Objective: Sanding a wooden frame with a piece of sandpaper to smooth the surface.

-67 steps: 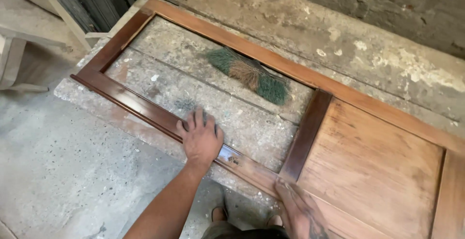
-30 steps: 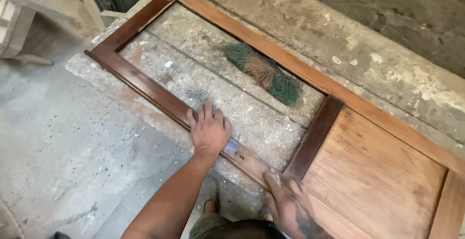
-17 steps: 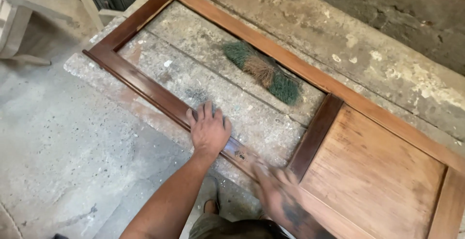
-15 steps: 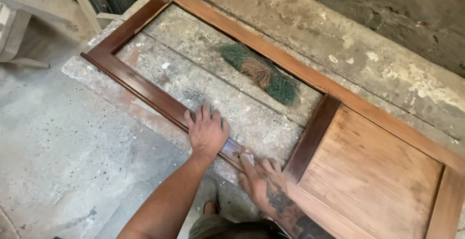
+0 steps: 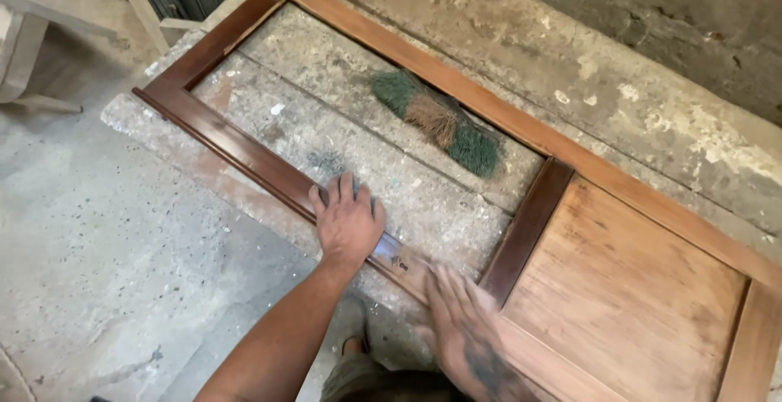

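Observation:
A brown wooden door (image 5: 236, 148) lies flat on a rough concrete slab (image 5: 326, 76), its left part an empty frame and its right part a solid panel (image 5: 627, 288). My left hand (image 5: 349, 223) presses flat on the door's near rail, fingers spread and tips reaching over the rail onto the concrete. My right hand (image 5: 456, 312) is blurred with motion on the same rail, just left of the dark cross rail (image 5: 528, 223). Whether anything lies under its fingers cannot be made out.
A green and brown bristle brush (image 5: 436, 121) lies on the concrete inside the open frame, near the far rail. Pale wooden furniture parts (image 5: 24, 52) stand at the far left. The grey floor (image 5: 98, 247) drops below the slab's near edge. Stained concrete rises beyond the door.
My right hand has been sliding back and forth along the near rail, now drawn back toward the cross rail. My left hand has stayed pressed in place.

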